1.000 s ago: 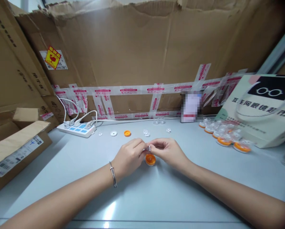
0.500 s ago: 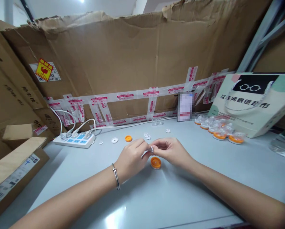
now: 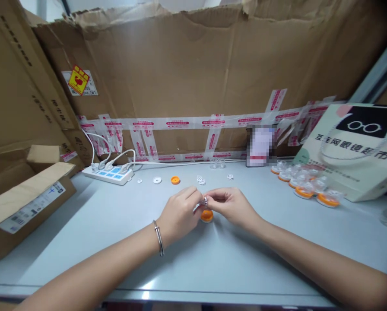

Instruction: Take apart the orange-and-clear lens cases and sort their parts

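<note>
While a small white piece (image 3: 205,201) is near an orange cup (image 3: 207,217), the left hand (image 3: 182,211) and the right hand (image 3: 232,206) pinch it, both nearly closed. It has dark spots, and the hands hide much of it.

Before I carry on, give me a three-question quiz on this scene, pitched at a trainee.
1. What do the left hand and right hand pinch between them?
2. True or false: the power strip sits to the left of the paper bag.
3. The round dish nearest the hands is mainly: A blue, B orange, C green.

Key: 1. A small white part. 2. True. 3. B.
</note>
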### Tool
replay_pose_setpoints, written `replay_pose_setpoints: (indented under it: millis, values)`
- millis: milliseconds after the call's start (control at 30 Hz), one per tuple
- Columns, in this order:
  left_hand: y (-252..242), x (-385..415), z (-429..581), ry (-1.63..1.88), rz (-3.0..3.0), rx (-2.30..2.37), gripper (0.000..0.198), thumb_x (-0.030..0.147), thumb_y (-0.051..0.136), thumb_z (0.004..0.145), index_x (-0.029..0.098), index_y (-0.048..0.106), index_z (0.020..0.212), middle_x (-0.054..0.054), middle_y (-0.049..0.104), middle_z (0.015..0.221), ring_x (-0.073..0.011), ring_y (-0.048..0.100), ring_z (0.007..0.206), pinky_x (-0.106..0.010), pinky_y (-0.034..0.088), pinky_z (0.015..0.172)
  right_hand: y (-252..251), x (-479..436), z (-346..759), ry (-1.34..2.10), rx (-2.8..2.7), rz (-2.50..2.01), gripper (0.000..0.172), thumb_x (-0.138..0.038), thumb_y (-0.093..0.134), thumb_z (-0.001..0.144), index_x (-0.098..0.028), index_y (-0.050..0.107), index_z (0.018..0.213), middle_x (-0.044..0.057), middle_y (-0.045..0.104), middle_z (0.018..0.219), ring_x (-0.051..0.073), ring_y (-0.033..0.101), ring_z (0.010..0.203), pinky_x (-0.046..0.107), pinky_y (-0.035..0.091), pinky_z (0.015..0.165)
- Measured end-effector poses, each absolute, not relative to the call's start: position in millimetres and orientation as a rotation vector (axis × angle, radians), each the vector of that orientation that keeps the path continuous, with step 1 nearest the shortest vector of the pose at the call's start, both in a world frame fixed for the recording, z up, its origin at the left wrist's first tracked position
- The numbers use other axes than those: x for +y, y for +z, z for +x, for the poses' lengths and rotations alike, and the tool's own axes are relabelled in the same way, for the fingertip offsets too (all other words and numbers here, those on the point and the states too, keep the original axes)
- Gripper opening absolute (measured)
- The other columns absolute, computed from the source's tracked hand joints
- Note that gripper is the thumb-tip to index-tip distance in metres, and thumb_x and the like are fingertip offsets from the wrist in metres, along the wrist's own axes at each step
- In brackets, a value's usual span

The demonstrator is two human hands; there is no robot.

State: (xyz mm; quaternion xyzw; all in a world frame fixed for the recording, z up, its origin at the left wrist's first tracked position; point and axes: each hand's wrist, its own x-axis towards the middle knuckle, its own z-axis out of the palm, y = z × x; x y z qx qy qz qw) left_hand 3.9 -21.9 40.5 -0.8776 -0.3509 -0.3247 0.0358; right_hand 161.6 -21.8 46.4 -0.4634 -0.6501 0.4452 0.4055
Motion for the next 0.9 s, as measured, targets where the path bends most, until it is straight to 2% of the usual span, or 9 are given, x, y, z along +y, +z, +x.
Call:
replay_pose_setpoints:
  millis: [267,400,667,900]
  values:
    - [35.6,-20.8,9.3,-0.97,-2.703,-1.124,0.007,0.01,0.05,0.077,0.015,0.053,0.075,-0.001,0.054,0.069,-0.0131,0.051,0.062,-0.023,0.043,0.054,41.1,-11.1,171.1,1.295,-1.675,-1.117,0.02,-0.023,0.056,0.069,-0.014,0.073,0.077,0.003,0.07,0.069,0.018,0.064,0.071,0.025,0.049,0.065]
    - [38.8,-21.8,6.3,-1.0,-2.68,-1.083,0.007,0.013,0.048,0.081,0.016,0.053,0.077,-0.002,0.055,0.07,-0.013,0.051,0.062,-0.023,0.044,0.055,44.1,-11.7,169.8,1.306,-1.63,-1.127,0.02,-0.026,0.059,0.067,-0.014,0.073,0.077,0.004,0.071,0.072,0.019,0.064,0.072,0.026,0.05,0.066]
    - [42.1,-28.6,-0.3,-1.334,-2.77,-1.013,0.003,0.016,0.054,0.08,0.016,0.054,0.083,-0.002,0.057,0.074,-0.0125,0.055,0.07,-0.024,0.049,0.061,46.2,-15.2,167.6,1.454,-1.444,-1.136,0.013,-0.026,0.063,0.063,-0.014,0.067,0.066,0.0,0.065,0.058,0.012,0.062,0.058,0.024,0.051,0.061]
    - [43.3,-20.4,-2.9,-1.519,-2.909,-1.268,0.01,0.015,0.058,0.077,0.016,0.055,0.087,-0.002,0.058,0.082,-0.0117,0.057,0.077,-0.027,0.055,0.068,45.9,-11.6,164.4,1.597,-1.328,-1.102,0.025,-0.032,0.07,0.061,-0.015,0.062,0.077,0.001,0.066,0.066,0.012,0.064,0.067,0.026,0.05,0.071]
